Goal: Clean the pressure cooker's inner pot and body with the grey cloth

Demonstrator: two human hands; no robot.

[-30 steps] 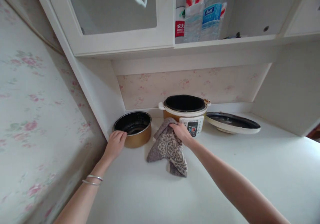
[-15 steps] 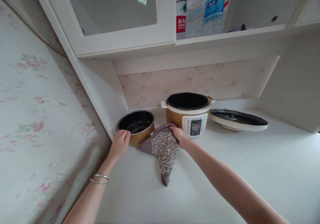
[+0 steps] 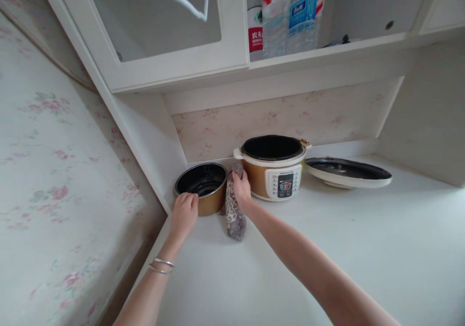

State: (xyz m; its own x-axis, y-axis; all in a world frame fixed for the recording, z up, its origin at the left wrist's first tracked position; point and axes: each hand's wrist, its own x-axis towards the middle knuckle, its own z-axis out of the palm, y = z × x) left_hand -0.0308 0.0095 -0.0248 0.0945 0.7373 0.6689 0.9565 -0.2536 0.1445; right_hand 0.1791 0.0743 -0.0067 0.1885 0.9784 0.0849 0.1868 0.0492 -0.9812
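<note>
My left hand [image 3: 185, 212] grips the near rim of a gold inner pot [image 3: 211, 202] with a dark inside, which stands upright on the white counter. My right hand [image 3: 241, 189] clutches a grey-brown patterned cloth [image 3: 235, 219] against the pot's right side, and the cloth hangs down to the counter. Just right of that hand stands the gold and white rice cooker [image 3: 258, 175], open at the top, its control panel facing me. Beyond it lies the detached lid [image 3: 358, 183], dark side up.
Overhead is a white cabinet; its glass-paned door [image 3: 170, 64] sits at the left. Several plastic bottles [image 3: 276, 30] stand on the shelf. A flowered wall [image 3: 51, 180] runs close along my left side. The white counter [image 3: 308, 248] stretches out in front and to the right.
My right hand has moved left with the cloth, from in front of the cooker to the pot's side. The cloth is now bunched narrower. My left hand stays on the rim.
</note>
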